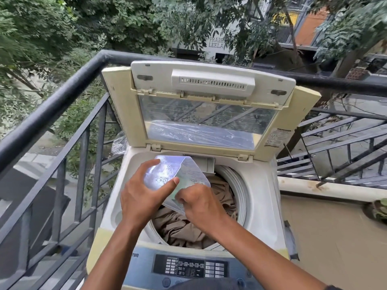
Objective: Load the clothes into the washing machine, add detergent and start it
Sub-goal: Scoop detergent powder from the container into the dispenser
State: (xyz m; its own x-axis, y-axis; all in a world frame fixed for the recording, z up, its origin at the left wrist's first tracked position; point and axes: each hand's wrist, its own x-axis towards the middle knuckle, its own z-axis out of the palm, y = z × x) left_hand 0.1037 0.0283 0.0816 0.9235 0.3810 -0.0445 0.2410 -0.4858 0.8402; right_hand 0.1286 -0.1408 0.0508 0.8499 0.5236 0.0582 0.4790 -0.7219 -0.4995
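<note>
Head view, looking down: we hold a shiny, crinkled plastic detergent pouch over the round mouth of a top-loading washing machine. Our left hand curls around the pouch's glossy left face, thumb pressed on its front, while our right hand pinches its lower edge with bent fingers. Glare washes out the pouch's print, so we cannot read any brand on it.

Inside the drum lies a rumpled heap of brown clothes, soft and folded; our hands and the pouch hide part of it. The machine's body is yellowed cream plastic, smooth and rounded at the corners. Its hinged lid stands upright, with a clear ribbed window through which we see blue-tinted plastic sheeting.

At the near edge a dark control panel carries rows of small buttons and icons, too small to read; the bottom of the picture cuts off its lower part. A black metal railing with flat bars runs behind and to the left. On a building beyond the trees we read "PRABH" and "LEELA", the rest hidden by leaves.
</note>
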